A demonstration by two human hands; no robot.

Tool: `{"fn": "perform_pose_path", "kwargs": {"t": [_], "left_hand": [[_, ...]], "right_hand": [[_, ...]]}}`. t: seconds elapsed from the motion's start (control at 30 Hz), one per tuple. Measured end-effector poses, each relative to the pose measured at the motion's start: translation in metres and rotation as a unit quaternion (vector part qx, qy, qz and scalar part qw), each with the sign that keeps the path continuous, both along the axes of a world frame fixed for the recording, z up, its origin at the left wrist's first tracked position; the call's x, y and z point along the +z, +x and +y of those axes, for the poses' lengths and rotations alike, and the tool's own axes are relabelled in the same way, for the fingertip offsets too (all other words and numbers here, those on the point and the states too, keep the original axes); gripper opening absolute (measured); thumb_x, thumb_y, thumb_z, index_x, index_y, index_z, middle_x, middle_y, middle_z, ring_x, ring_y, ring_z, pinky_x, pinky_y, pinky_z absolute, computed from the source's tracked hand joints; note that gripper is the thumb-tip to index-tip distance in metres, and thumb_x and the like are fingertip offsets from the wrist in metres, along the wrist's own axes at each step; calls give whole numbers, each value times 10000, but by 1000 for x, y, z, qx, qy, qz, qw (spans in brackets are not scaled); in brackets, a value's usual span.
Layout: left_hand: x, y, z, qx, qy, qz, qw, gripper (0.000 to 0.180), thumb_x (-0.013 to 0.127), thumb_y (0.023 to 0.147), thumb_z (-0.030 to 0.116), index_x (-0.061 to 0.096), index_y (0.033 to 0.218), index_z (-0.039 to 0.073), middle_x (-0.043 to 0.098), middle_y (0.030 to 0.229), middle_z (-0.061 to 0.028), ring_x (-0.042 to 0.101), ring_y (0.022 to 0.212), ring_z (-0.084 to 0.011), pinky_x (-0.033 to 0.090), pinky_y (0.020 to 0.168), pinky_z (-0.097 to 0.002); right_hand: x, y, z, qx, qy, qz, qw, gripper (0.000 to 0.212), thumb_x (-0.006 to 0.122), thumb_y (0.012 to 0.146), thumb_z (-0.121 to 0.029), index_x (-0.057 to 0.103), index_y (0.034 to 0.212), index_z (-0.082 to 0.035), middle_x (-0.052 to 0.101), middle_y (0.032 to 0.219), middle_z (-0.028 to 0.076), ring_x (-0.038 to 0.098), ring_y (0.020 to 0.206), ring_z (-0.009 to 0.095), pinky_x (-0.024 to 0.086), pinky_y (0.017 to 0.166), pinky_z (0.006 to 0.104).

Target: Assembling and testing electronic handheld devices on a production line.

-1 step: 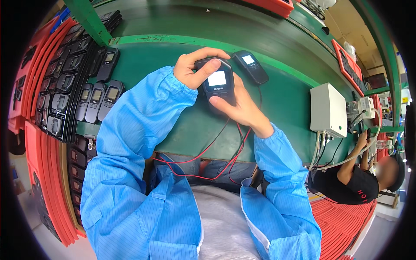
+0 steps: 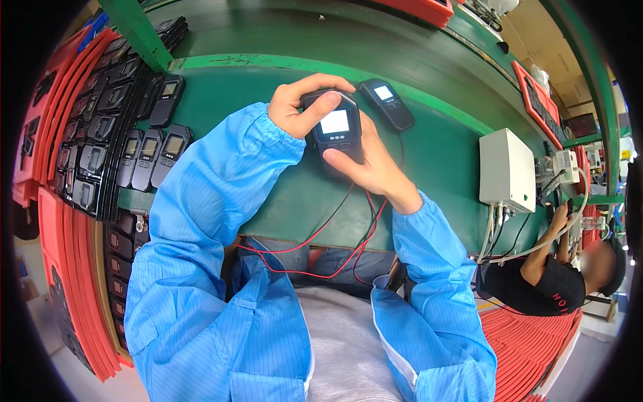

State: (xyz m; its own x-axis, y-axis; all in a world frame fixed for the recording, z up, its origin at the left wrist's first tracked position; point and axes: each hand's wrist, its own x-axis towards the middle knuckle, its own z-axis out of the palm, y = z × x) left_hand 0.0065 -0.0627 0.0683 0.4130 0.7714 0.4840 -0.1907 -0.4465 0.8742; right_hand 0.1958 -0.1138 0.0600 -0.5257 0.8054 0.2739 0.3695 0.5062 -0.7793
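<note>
Between my two hands is a black handheld device with a lit white screen (image 2: 335, 122), raised over the green bench. My left hand (image 2: 299, 107) grips its upper left, thumb lying across the top beside the screen and index finger reaching over the upper edge. Around the lower right side wraps my right hand (image 2: 376, 164), its thumb on the front below the buttons. Red and black wires (image 2: 328, 220) hang from beneath the device toward my lap. A second device with a lit screen (image 2: 388, 104) lies on the bench just right of my hands, a cable at its lower end.
Several similar devices (image 2: 144, 159) lie at the bench's left, next to stacked black trays (image 2: 100, 134) and red trays (image 2: 80, 281). A white box with cables (image 2: 507, 171) stands at the right. Beyond it a person in a black shirt (image 2: 536, 285) works. A green rail (image 2: 268, 61) runs along the back.
</note>
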Motion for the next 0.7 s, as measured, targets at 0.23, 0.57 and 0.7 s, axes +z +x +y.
{"fn": "perform_pose_path", "kwargs": {"t": [0.23, 0.57, 0.7], "left_hand": [[-2, -1, 4, 34, 13, 31, 999, 254, 580, 960, 222, 651, 1123, 41, 689, 951, -59, 637, 890, -127, 515, 820, -280], [-3, -2, 1, 33, 66, 57, 996, 276, 546, 965, 205, 618, 1145, 9, 678, 980, -84, 630, 926, -147, 498, 849, -290], [-11, -3, 2, 70, 111, 63, 989, 257, 578, 940, 201, 632, 1132, 39, 699, 966, -109, 687, 897, -203, 529, 816, -306]], "right_hand": [[-3, -2, 3, -66, 95, -52, 992, 618, 685, 803, -352, 474, 1277, -16, 506, 1165, 167, 445, 1114, 330, 326, 979, 425], [2, -1, -4, -50, 33, 6, 998, 640, 659, 836, -383, 455, 1315, -10, 487, 1176, 192, 421, 1169, 324, 280, 1048, 444], [-5, 0, 1, -45, 95, -46, 993, 567, 630, 866, -367, 494, 1282, -6, 484, 1224, 199, 417, 1181, 324, 296, 1040, 443]]}}
